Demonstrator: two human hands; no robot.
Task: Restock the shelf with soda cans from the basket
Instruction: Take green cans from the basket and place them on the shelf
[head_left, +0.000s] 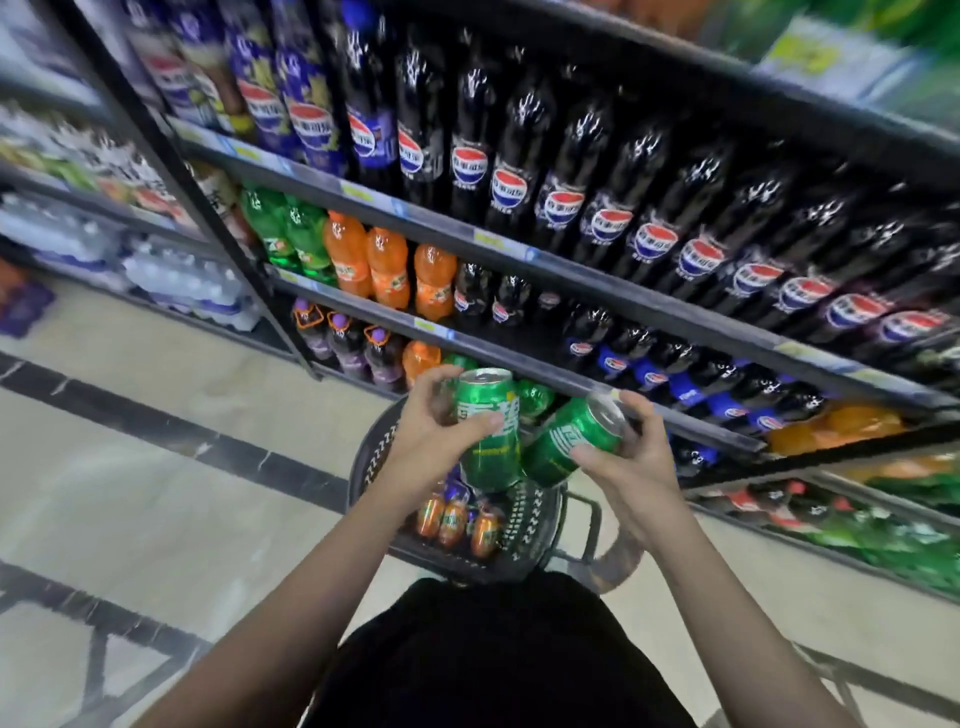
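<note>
My left hand (431, 431) grips an upright green soda can (488, 441) above the black basket (371, 457). My right hand (634, 457) holds a second green can (571, 439), tilted with its top toward the shelf. The two cans nearly touch near their bases. Several orange cans (452, 519) lie inside the basket below my hands, with a few blue ones partly hidden. The shelf (587, 387) directly ahead carries dark cola bottles with blue labels, and green cans (535, 397) show just behind my hands.
Higher shelves hold tall cola bottles (561, 171) and orange and green soda bottles (384, 265). Packs of water (192, 280) sit on the floor-level shelf at left. The tiled floor (156, 467) stretches out to the left. The basket's handle (587, 525) sticks out on its right.
</note>
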